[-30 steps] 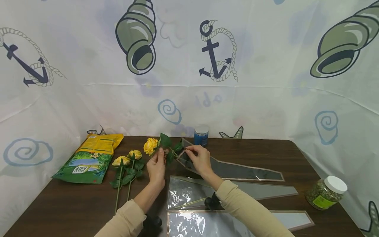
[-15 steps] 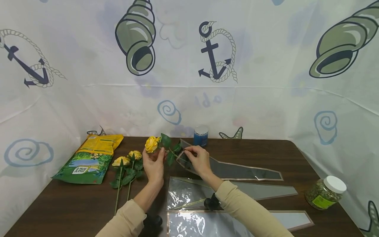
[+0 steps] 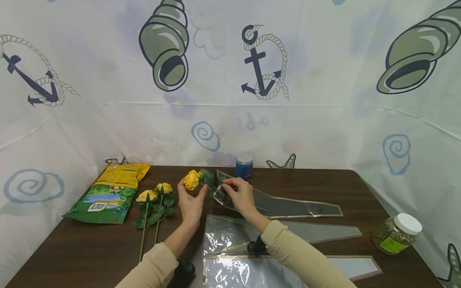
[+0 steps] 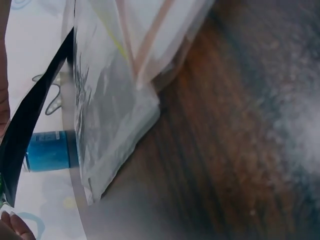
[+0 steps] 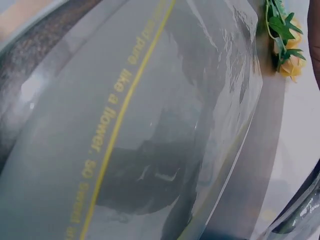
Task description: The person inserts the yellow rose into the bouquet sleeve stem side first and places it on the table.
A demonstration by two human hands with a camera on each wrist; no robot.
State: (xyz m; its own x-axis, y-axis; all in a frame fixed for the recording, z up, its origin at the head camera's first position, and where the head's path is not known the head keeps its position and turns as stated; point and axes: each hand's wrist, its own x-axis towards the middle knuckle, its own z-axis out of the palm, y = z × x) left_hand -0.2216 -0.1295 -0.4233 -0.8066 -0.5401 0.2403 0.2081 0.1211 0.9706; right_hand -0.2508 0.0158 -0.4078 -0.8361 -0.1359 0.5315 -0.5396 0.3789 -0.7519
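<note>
Head view, left hand, on the near left side of the blue can: thumb and index finger are spread, with fingertips against the bloom of the held-out yellow rose; no closed grip shows. Right hand, just on the near side of the can: thumb and fingers pinch the mouth edge of the dark sleeve. Rose location: left of the can, its stem apparently running into the sleeve mouth. Sleeve location: from the can's near left side out to its right.

Handling, as judged: treat the rose as very light, stiff in the stem and soft in the bloom. Take hold of the stem directly beneath the bloom; do not squeeze the petals. The leaf may snag at the mouth. Treat the sleeve as thin, slick film that creases easily; grip one layer at its bordered edge.

Outward: the middle sleeve and near sleeve lie nearer the person than the can. Two more roses lie to its left, the printed bag farther left. The white-lidded jar sits well to its right.
</note>
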